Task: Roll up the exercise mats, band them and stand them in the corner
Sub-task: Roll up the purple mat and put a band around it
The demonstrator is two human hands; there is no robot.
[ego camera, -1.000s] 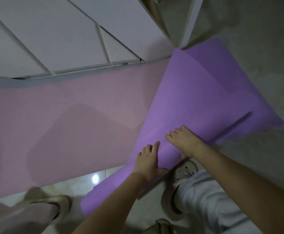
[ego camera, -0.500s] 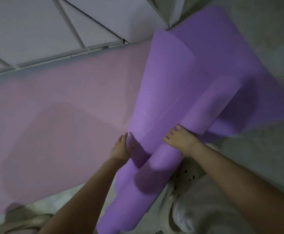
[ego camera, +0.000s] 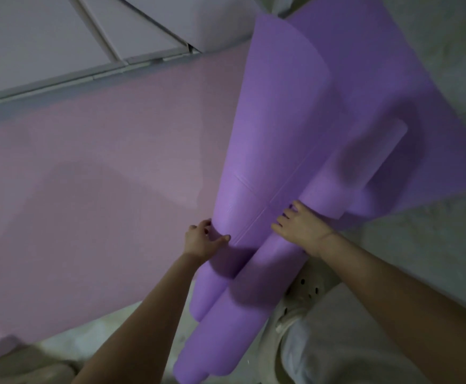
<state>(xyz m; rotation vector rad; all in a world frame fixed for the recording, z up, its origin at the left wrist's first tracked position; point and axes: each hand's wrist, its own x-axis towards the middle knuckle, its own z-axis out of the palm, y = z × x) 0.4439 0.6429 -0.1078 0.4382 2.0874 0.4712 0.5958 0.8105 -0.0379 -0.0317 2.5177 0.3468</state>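
Purple mat (ego camera: 278,128) partly rolled, lying between and ahead of both hands. Left hand (ego camera: 201,241) pinches the mat's loose left edge, thumb on top. Right hand (ego camera: 301,228) lies flat, fingers spread, pressing the rolled part. Pink mat (ego camera: 101,162) flat on floor, left of left hand.

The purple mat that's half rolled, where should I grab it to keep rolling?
Probably grip the purple mat on its rolled tube, from the near side, hands spread wider. The left hand and right hand sit close together, and the roll looks uneven.
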